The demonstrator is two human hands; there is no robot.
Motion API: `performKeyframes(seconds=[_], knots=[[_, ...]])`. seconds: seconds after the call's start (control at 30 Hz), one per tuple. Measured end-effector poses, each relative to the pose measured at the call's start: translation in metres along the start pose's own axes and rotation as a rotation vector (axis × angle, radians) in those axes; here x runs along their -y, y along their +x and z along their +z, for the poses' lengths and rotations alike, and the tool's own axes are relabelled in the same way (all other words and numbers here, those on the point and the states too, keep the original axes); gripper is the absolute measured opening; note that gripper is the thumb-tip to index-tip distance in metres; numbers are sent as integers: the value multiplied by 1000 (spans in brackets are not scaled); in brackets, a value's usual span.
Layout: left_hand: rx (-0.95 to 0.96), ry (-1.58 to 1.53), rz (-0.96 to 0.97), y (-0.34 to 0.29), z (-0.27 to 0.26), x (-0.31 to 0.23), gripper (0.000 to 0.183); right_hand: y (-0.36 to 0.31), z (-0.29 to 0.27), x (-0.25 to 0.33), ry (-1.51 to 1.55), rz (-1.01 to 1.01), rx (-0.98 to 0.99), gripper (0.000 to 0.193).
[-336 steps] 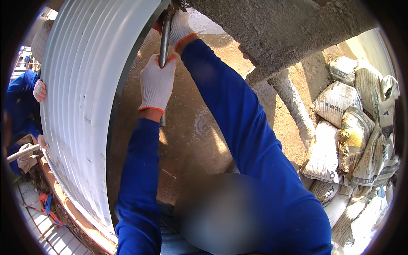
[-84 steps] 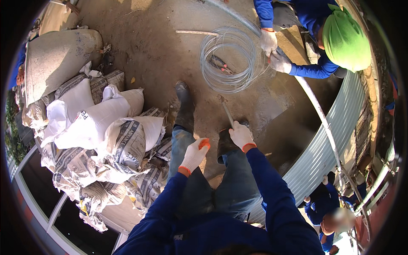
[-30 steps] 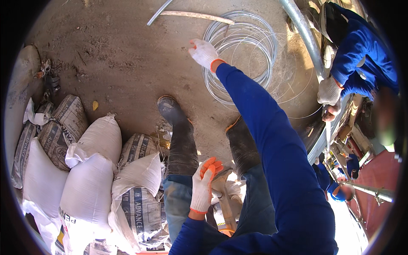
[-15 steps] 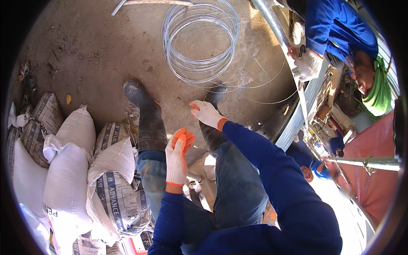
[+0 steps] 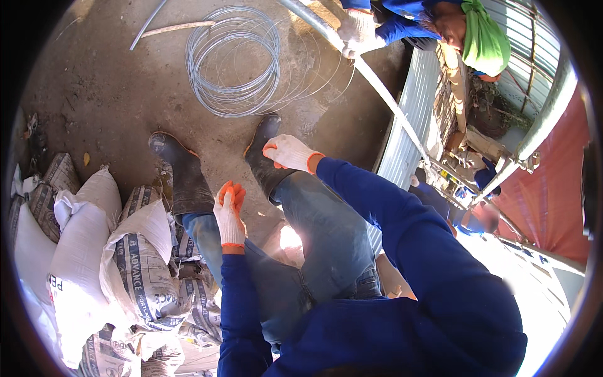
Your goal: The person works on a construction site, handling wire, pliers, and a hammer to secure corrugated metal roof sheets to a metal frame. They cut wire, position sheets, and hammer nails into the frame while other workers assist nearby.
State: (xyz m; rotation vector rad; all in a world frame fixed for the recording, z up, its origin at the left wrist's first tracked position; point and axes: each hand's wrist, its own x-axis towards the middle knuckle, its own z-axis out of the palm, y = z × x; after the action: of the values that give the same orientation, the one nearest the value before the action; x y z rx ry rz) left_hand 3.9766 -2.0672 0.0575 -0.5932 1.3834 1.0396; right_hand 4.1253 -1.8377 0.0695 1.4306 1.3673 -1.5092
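Note:
Both my hands wear white knit gloves with orange palms. My left hand [image 5: 230, 215] is held above my left thigh, its fingers curled in beside the thumb. Farther forward and to the right, my right hand [image 5: 291, 153] has its fingers bent and pressed together over my right boot [image 5: 264, 154]. The hands are apart from each other. Whatever may be in either one is hidden or too thin to make out. Beyond my boots a coil of thin silvery wire [image 5: 193, 75] lies on the ground, its loose strands trailing to the right.
Filled white sacks [image 5: 85, 261] and printed cement bags [image 5: 141, 276] are piled at my left. A metal pipe [image 5: 311, 20] slants across the upper right, where a co-worker's gloved hand [image 5: 359, 32] grips it. Corrugated sheeting [image 5: 411, 94] stands at the right.
My view has turned, so the coil and sacks appear farther left. My right hand's fingers have curled in more. The co-worker beside the pipe has shifted leftward in view.

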Motion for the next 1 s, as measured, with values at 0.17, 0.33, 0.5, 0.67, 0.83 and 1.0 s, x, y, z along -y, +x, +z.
performKeyframes(seconds=[0.17,0.33,0.5,0.67,0.83,1.0], knots=[[108,166,147,-27,-17,-70,41,-72,35,-11,295,18,-67,35],[112,336,268,-46,-50,-141,36,-135,71,-29,283,92,-376,47],[191,666,334,-79,-54,-217,35,-213,101,-52,439,147,-553,51],[358,1008,627,-120,33,-285,39,-270,145,-99,660,269,-692,53],[631,1176,1187,-219,220,-285,40,-305,184,-176,878,307,-904,45],[1018,1099,1637,-375,402,-167,41,-320,193,-291,841,339,-1032,44]])
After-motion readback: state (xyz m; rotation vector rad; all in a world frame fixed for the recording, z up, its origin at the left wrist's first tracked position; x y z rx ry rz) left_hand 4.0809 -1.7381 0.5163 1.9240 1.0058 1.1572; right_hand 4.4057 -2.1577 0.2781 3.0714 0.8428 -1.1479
